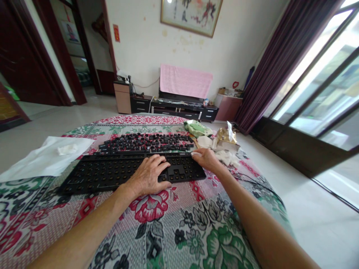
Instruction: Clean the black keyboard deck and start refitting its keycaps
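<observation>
Worktop [171,231] with a floral cloth is filling the lower half of the frame. Black keyboard base [117,168] is lying flat on it, centre to left of centre, its key caps off and its sockets showing. It is probably a light, stiff plastic shell, likely flexing a bit if lifted by one end; the long side rims or the two short ends are offering the best hold, away from the exposed sockets. Smooth plastic may be sliding on the cloth if pushed, so a steadying palm is making sense.

White sheet [42,158] is spreading at the left edge. Loose key caps [148,142] are lying in a wide band just above the base; each is likely light, hard and easy to scatter, best pinched by its sides.

Left hand [151,173] is resting on the base at mid-frame, fingers spread, thumb out wide near the lower rim, gripping nothing visible. Right hand [206,158] is pressing at the base's upper right corner, fingers narrow, seemingly pinching a small white piece [196,154]. That piece is looking soft and thin, probably tearing easily; bunching it against the fingertips is safer.
</observation>
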